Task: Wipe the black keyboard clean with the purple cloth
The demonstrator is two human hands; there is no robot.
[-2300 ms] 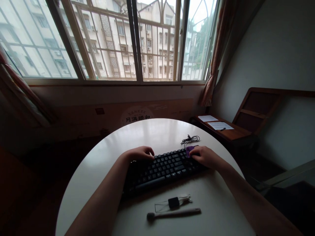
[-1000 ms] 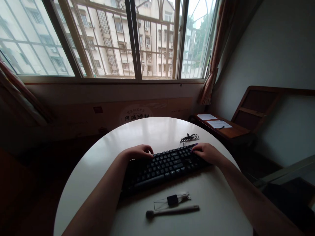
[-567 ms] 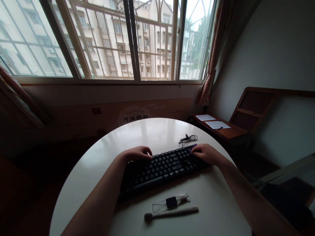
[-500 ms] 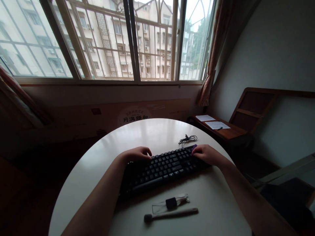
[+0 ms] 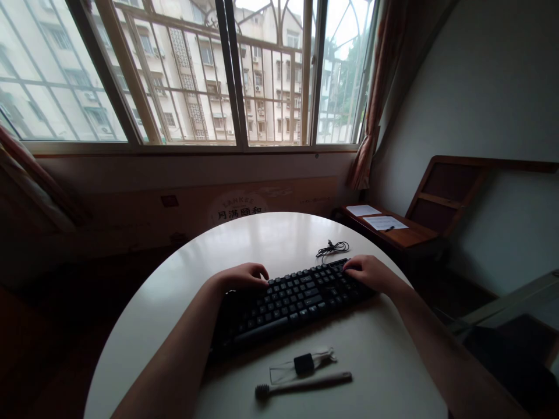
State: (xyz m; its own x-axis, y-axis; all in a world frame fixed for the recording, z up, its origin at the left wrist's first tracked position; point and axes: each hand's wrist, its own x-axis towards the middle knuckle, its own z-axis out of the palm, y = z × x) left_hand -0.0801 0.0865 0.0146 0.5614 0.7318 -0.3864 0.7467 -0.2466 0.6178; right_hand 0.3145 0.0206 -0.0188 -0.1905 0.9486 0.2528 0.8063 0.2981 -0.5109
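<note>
A black keyboard (image 5: 297, 299) lies slantwise on the white round table. My left hand (image 5: 247, 276) grips its far left edge, fingers bent over and thumb near the keys. At the keyboard's right end, my right hand (image 5: 365, 271) presses down over the number keys with fingers closed. The purple cloth pinched there half a second ago is now almost wholly covered by that hand. In front of the keyboard lie a toothbrush (image 5: 305, 384) with dark bristles and a small black-and-clear tool (image 5: 304, 364) with thin wire loops, its kind unclear.
A coiled black cable (image 5: 332, 248) sits behind the keyboard. The white table (image 5: 174, 297) has a rounded far edge. To the right stands a wooden chair (image 5: 414, 234) with papers (image 5: 384, 223) and a pen on it. A barred window (image 5: 236, 87) is ahead.
My right hand has shifted slightly to the right along the keyboard, and the purple cloth has gone from sight beneath it. My left hand stays at the left edge.
</note>
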